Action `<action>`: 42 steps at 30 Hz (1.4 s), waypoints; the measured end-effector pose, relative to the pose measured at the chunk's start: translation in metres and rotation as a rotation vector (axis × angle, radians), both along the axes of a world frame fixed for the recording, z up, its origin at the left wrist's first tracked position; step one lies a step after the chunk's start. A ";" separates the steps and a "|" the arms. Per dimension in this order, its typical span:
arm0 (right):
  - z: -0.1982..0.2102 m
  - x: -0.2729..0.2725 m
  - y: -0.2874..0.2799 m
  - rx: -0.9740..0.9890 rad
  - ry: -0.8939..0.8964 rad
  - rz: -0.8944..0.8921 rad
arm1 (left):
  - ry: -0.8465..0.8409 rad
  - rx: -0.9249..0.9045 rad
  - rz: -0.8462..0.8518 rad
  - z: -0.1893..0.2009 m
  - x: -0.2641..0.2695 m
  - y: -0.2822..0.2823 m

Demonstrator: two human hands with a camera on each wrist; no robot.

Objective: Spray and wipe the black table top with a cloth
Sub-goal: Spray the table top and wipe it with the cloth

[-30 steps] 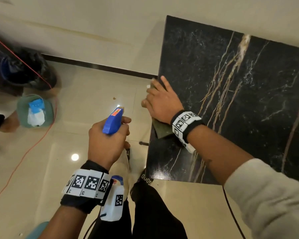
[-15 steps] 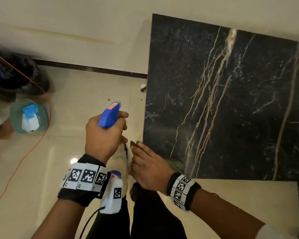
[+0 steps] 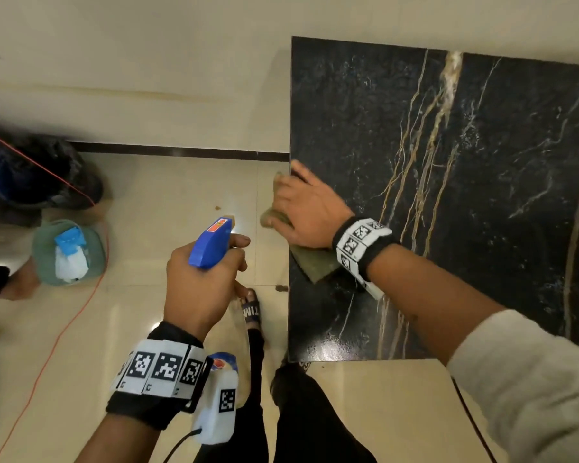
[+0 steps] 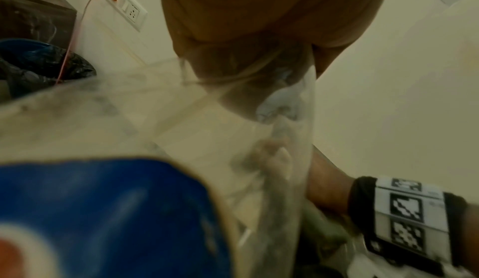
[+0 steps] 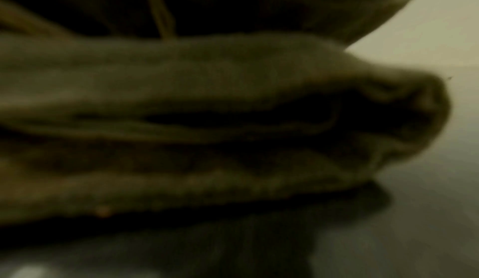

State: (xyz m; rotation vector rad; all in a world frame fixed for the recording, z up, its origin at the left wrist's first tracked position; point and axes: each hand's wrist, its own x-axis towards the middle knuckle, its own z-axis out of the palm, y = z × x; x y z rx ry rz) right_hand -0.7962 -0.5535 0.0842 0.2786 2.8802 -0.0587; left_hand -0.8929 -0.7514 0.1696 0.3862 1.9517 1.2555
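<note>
Head view: my right hand [image 3: 310, 213] presses the cloth [image 3: 315, 264] over the counter [image 3: 482, 195] edge, where it could slip off; left hand [image 3: 201, 289] grips the sprayer [image 3: 211, 243].

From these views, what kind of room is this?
Probably a home or office room: glossy cream floor tiles, a black marble table against a plain wall, and a lined bin below a wall socket.
</note>
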 end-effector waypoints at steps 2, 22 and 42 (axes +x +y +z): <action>-0.001 -0.016 0.019 0.027 -0.015 -0.119 | 0.005 0.009 -0.015 -0.001 -0.005 0.006; -0.002 0.006 -0.111 -0.103 -0.054 -0.677 | -0.023 -0.020 -0.004 -0.004 -0.062 0.075; 0.000 -0.094 0.090 -0.091 -0.001 -0.547 | 0.000 -0.038 0.116 -0.008 -0.066 0.139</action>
